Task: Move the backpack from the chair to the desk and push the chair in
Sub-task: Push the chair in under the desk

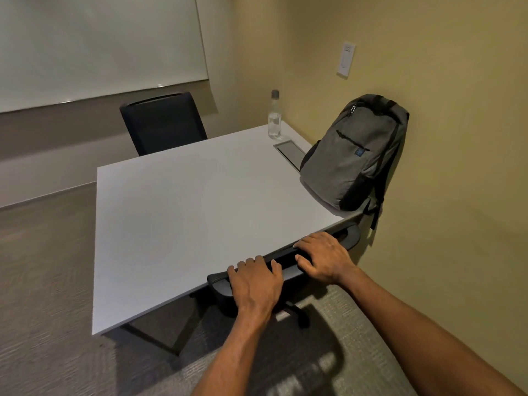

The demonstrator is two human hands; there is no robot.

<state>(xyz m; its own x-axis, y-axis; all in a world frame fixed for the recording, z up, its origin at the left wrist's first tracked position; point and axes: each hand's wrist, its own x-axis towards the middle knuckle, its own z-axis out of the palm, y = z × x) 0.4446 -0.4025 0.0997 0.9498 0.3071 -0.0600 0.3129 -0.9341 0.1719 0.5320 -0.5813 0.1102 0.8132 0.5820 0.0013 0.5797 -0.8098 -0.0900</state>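
Standing upright at the far right corner of the white tabletop (pixel 177 218), one grey backpack (pixel 353 155) was seen leaning against the yellow wall (pixel 457 167), with a black strap hanging over the tabletop's edge. A small blue patch was sewn on the backpack's front, but its writing was too small to be read. One clear water bottle (pixel 274 117) with a grey cap was placed at the far edge of the tabletop, beside a grey rectangular panel (pixel 291 155) set flush into the surface; the panel was partly hidden by the backpack.

Two chairs were counted. A dark chair (pixel 163 122) was set at the far side of the tabletop, below a whiteboard (pixel 97 44). The near chair (pixel 350 234) was tucked under the tabletop's near edge, so that only its backrest top and part of its base were shown. Two bare hands were laid on that backrest top, a little apart: the left hand (pixel 255 281) and the right hand (pixel 324 257) were each curled over it, fingers closed on the rim. The backpack was well apart from both hands, beyond and to the right of them. A white wall plate (pixel 346 59) was mounted above the backpack; no writing on it could be read.
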